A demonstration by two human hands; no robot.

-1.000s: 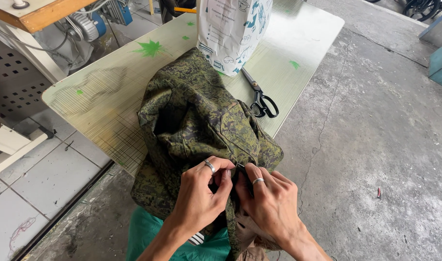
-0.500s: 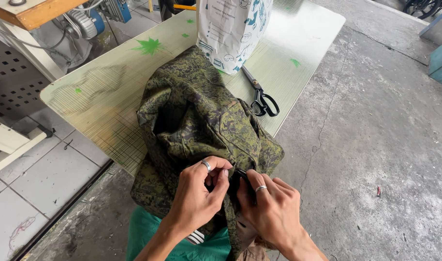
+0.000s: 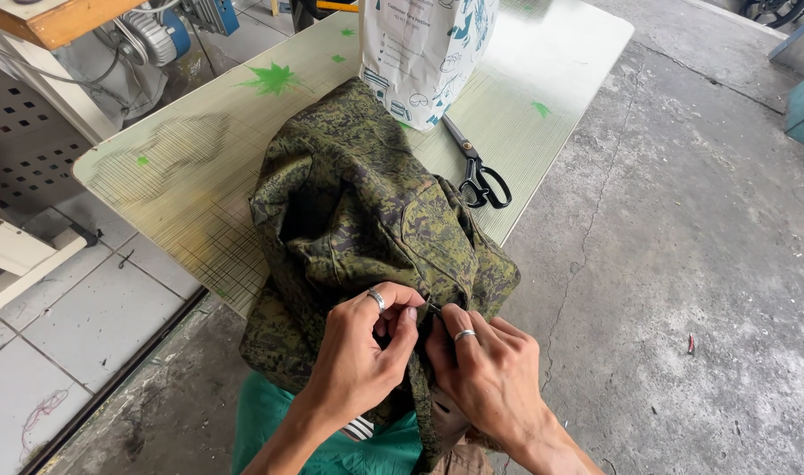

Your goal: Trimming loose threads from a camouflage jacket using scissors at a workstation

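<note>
Garment (image 3: pixel 367 220) of green camouflage cloth lies bunched on the near edge of the worktop (image 3: pixel 182 176), its lower part hanging over that edge toward the person's lap. Left hand (image 3: pixel 362 356) grips a fold of the cloth at the garment's near end, its fingers (image 3: pixel 406 321) curled in and pinching the fabric; a ring shows on one finger. Right hand (image 3: pixel 490 369) sits just beside it, touching it, its fingers bent and pressed onto the same fold, also pinching cloth; it too wears a ring. What lies between the two sets of fingertips is too small to tell. Scissors (image 3: pixel 477 171) with black handles lie closed on the worktop, just right of the garment and apart from both hands. Bag (image 3: pixel 424 53), white with blue-green print, stands upright at the far side of the worktop, touching the garment's far end. Worktop surface is pale green with leaf marks and worn scratches. Concrete floor (image 3: pixel 683 264) lies to the right, tiled floor to the left. Green clothing shows below the wrists.
</note>
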